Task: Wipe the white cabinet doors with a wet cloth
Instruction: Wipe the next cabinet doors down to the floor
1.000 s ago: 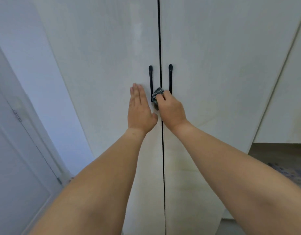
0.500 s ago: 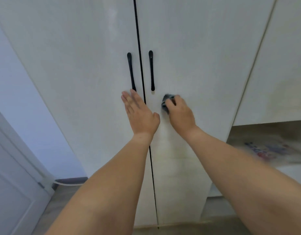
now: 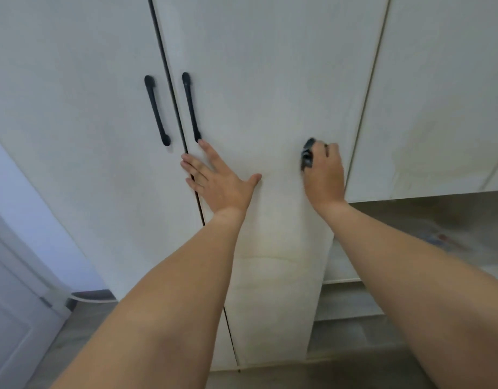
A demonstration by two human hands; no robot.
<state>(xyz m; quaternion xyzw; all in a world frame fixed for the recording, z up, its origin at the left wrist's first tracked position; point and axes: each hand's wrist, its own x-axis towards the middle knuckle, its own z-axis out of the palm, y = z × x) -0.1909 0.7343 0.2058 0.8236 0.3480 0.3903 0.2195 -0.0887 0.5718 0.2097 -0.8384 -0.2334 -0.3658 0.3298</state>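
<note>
Two tall white cabinet doors face me, the left door [image 3: 82, 130] and the right door [image 3: 270, 88], split by a dark seam. Each carries a black bar handle [image 3: 157, 110] near the seam. My left hand [image 3: 218, 178] lies flat with straight, spread fingers across the seam, just below the handles. My right hand [image 3: 323, 171] grips a dark bunched cloth [image 3: 308, 154] and presses it against the right door near its right edge. Most of the cloth is hidden under the fingers.
Another white cabinet panel [image 3: 438, 108] adjoins on the right, with an open recess and shelves [image 3: 410, 248] below it. A pale wall and a white door [image 3: 15, 318] stand at the left. Grey floor [image 3: 82, 332] shows at the bottom.
My right hand has slid the cloth from beside the handles rightwards across the right door to near its right edge. My left hand shifted from the left door onto the seam.
</note>
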